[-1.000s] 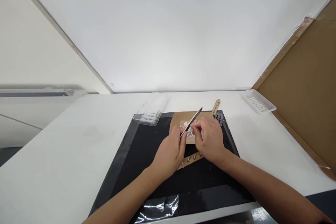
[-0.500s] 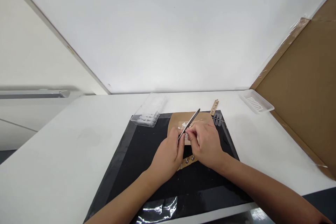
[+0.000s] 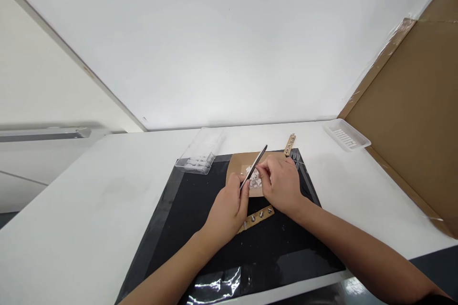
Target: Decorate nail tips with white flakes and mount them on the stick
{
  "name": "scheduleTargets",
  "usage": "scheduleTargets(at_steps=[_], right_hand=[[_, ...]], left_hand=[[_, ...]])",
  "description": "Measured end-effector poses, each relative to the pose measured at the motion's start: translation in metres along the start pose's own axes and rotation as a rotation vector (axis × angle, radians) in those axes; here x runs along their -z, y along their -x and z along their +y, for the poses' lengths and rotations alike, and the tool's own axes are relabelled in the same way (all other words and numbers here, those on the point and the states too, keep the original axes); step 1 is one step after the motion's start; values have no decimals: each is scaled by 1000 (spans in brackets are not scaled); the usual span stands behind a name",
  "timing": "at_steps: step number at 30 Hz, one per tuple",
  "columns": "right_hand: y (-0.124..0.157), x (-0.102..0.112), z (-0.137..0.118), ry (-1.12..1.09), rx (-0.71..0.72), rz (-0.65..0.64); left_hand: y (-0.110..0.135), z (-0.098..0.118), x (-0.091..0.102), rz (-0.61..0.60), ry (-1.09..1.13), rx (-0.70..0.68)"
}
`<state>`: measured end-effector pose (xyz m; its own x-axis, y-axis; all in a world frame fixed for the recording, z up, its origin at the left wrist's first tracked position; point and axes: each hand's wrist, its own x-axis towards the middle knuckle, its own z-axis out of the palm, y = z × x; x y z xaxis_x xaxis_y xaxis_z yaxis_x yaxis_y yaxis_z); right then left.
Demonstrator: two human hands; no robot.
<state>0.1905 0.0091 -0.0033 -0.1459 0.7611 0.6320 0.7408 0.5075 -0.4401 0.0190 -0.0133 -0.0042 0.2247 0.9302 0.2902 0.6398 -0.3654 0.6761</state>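
Black-edged file (image 3: 254, 165) pinched in the left hand (image 3: 226, 207)! Right hand (image 3: 282, 182), at its two o'clock: fingertips closed together, contents unclear.

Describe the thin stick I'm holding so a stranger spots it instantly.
On the white table lies a black mat, with a tan sheet toward its far side. Over that sheet, your left hand holds a thin stick slanting to the upper right. Unlike the studded strip on the mat, it is dark with a pale side.

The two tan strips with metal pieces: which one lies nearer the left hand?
The front strip, lying on the black mat beside the left hand; the rear strip lies beyond the right hand.
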Motion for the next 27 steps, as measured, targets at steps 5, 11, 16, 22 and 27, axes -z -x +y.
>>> scheduleTargets(at_steps=[5,11,16,22,27], right_hand=[[2,1,-2,-56,56,-39],[2,-1,0,-16,42,-5],[4,2,-4,-42,80,-37],[1,3,5,8,26,34],[2,4,9,-36,-5,39]], left_hand=[[2,1,1,8,16,-2],[1,1,1,24,4,-17],[2,0,3,19,-7,-22],[-1,-2,7,-3,-48,-49],[-3,-5,13,60,-83,-83]])
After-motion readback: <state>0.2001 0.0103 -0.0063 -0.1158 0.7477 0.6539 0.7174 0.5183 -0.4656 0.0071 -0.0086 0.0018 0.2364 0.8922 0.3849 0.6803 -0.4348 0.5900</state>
